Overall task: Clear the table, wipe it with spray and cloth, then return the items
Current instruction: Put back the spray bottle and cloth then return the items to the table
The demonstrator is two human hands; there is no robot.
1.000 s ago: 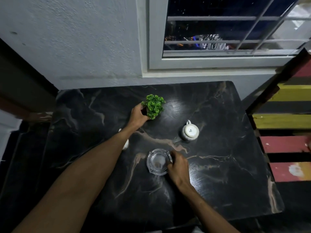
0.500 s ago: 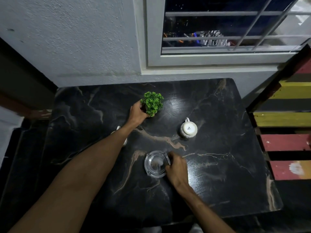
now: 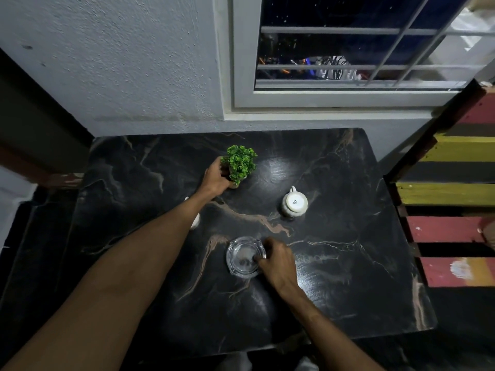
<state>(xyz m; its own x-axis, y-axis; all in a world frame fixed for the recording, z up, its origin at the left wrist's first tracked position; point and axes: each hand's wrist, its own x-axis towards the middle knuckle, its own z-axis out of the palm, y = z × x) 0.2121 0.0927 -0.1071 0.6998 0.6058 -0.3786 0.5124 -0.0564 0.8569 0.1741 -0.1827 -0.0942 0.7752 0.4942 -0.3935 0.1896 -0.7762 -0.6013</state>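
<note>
Little has changed: the left hand (image 3: pixel 215 178) still grips the plant (image 3: pixel 239 164) mid-bench, the right hand (image 3: pixel 278 263) still pinches the ashtray (image 3: pixel 242 257) rim, neither lifted, so clearing has barely begun.

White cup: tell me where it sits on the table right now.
The white cup stands upside down on the right half of the black marble table, right of the small green plant and beyond the glass ashtray.

A rough white plastered wall (image 3: pixel 134 62) carries a white-framed barred window (image 3: pixel 361 49), dark outside, beside red, yellow and black painted wooden slats (image 3: pixel 452 194).
</note>
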